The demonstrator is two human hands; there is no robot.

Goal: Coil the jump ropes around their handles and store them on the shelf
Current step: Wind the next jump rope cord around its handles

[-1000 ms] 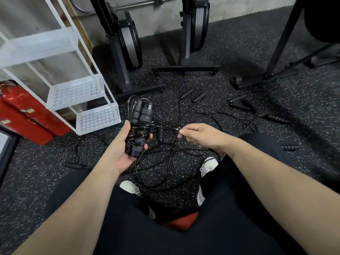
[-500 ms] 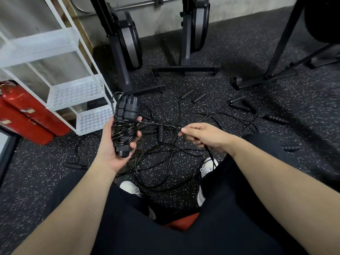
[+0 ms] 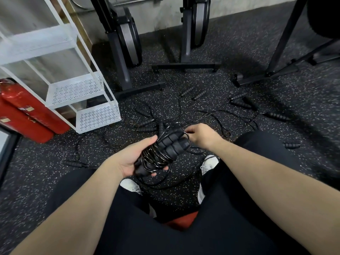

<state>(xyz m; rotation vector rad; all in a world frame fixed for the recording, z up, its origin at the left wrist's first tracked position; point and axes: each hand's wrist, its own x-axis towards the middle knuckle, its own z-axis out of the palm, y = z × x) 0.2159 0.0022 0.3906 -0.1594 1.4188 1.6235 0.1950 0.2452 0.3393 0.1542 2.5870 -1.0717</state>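
Observation:
My left hand grips a pair of black foam jump rope handles with thin black cord coiled around their middle. The bundle points up and to the right. My right hand sits at the bundle's far end and pinches the cord there. Several more black handles and loose cords lie tangled on the speckled floor beyond my hands. The white perforated shelf stands to the left, its lower tiers bare.
Red cylinders lie beside the shelf at the left. Black gym machine bases stand along the wall, and another frame stands at the right. My knees and white shoes fill the lower view.
My left hand has tilted the wound handles from upright to slanting right and lowered them. My right hand moved left from a taut stretch of cord up to the bundle's end.

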